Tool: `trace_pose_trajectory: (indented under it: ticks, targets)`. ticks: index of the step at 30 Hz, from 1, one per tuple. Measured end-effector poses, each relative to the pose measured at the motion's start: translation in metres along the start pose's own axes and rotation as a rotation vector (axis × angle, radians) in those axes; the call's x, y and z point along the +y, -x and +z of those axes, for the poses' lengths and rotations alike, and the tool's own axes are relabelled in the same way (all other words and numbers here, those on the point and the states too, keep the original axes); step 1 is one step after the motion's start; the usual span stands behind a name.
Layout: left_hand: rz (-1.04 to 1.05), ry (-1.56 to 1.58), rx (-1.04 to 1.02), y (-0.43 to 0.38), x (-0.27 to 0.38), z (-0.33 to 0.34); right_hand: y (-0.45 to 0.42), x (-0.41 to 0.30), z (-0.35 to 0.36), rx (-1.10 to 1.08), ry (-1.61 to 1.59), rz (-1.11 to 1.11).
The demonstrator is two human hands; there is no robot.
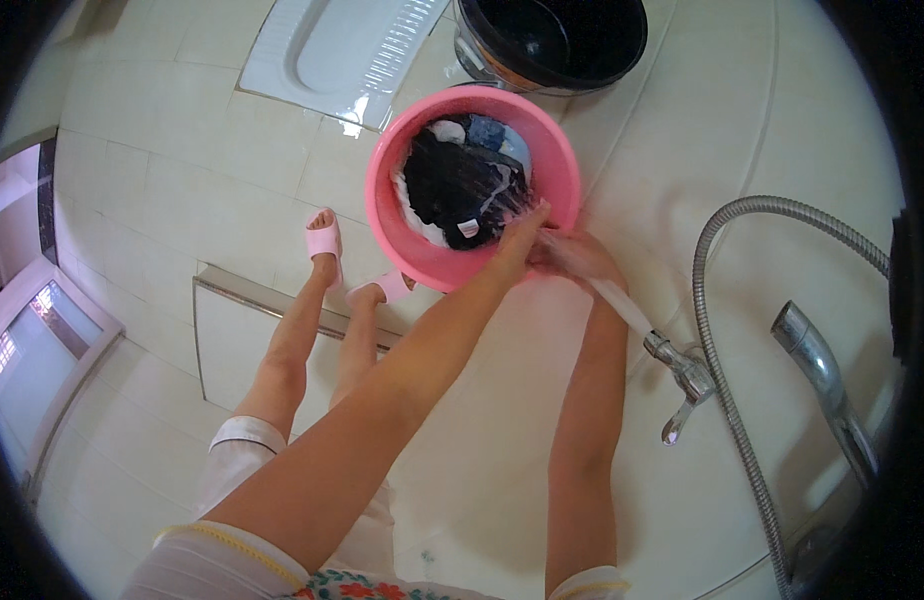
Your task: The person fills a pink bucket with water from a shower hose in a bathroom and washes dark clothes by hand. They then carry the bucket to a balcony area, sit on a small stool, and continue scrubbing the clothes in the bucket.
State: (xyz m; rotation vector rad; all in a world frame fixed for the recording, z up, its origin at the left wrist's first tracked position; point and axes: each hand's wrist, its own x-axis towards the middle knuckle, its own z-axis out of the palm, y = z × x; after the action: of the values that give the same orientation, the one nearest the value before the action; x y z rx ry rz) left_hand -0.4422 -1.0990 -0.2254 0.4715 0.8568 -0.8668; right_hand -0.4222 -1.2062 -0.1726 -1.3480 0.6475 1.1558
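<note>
My left hand (pixel 522 234) and my right hand (pixel 586 259) are close together over the near right rim of a pink plastic basin (pixel 387 217). Water runs from a chrome wall tap (pixel 683 375) across my right hand and sprays into the basin. Inside lies wet, dark clothing (pixel 462 180) with a small white label (pixel 469 228). Blue fabric (pixel 486 132) and white cloth (pixel 448 132) show at the far side of the pile. The stream and the overlap of the hands hide most of my fingers.
A black bucket (pixel 541 37) stands behind the basin, near a white squat toilet (pixel 319 52) in the tiled floor. A flexible metal shower hose (pixel 698 277) and a chrome pipe (pixel 814 352) are at the right. My feet wear pink slippers (pixel 325 241) beside a raised tiled ledge (pixel 259 300).
</note>
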Motion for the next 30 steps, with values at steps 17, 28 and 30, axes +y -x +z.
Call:
trace_pose_trajectory:
  ticks: [17,28,30]
  targets:
    - [0.571,-0.414,0.331,-0.061,-0.026,0.016,-0.032,0.032,0.002,0.209,-0.395,-0.529]
    - [0.516,-1.364,0.372,-0.027,-0.023,0.036,0.001,0.021,0.03,0.508,-0.65,-0.302]
    - [0.54,-1.428,0.273,-0.024,-0.021,0.036,-0.007,0.028,0.021,0.493,-0.692,-0.304]
